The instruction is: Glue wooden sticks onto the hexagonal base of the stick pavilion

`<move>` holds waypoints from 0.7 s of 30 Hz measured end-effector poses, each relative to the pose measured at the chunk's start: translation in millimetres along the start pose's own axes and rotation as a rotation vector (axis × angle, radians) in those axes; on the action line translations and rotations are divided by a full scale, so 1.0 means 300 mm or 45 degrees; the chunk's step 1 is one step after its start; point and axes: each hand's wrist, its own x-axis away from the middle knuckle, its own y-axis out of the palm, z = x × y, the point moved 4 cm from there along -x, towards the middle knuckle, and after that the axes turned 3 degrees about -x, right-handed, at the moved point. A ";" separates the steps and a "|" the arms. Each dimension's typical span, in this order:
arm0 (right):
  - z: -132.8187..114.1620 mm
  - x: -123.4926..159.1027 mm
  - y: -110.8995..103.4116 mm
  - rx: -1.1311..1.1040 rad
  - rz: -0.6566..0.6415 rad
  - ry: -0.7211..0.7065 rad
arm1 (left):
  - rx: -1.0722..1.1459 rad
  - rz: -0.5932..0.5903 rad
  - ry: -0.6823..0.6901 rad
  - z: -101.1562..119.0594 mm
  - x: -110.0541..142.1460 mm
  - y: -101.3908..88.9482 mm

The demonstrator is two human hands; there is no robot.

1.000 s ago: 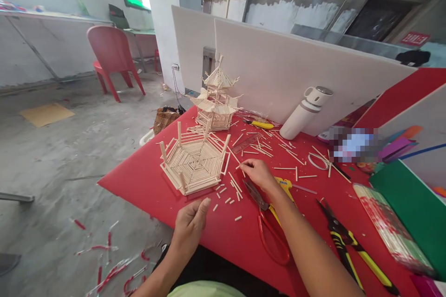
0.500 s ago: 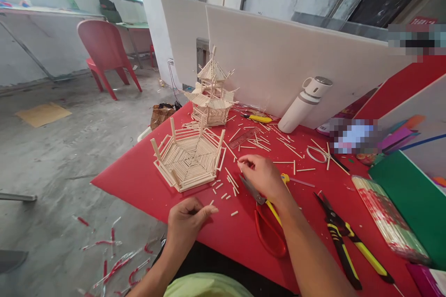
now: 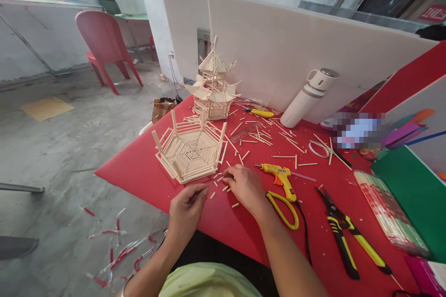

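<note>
My left hand (image 3: 188,206) is at the table's near edge, thumb and fingers pressed together; whatever is between them is hidden. Just right of it, my right hand (image 3: 245,190) reaches down among short cut wooden sticks (image 3: 226,189), its fingertips drawn together beside one; I cannot make out whether they grip it. Ahead of my hands lies a hexagonal stick base (image 3: 195,153) with several upright posts and low rails. Behind it stands a tiered stick pagoda (image 3: 213,86). A yellow glue gun (image 3: 278,176) lies right of my right hand, near a yellow looped tool handle (image 3: 294,220).
Black-and-yellow shears (image 3: 339,222) and a bundle of wrapped sticks (image 3: 386,211) lie at the right. A white flask (image 3: 306,100) stands by the upright boards (image 3: 272,51). Loose sticks, a clear ruler (image 3: 245,132) and a yellow-handled cutter (image 3: 259,112) are farther back on the red table (image 3: 135,167).
My right hand has moved left and nearer, from above the pliers to the short sticks, uncovering the glue gun. The short stick that showed in my left fingers no longer shows there.
</note>
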 end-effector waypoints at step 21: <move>-0.055 0.076 0.012 -0.322 0.138 0.022 | 1.009 -0.227 -0.834 0.053 -0.031 0.124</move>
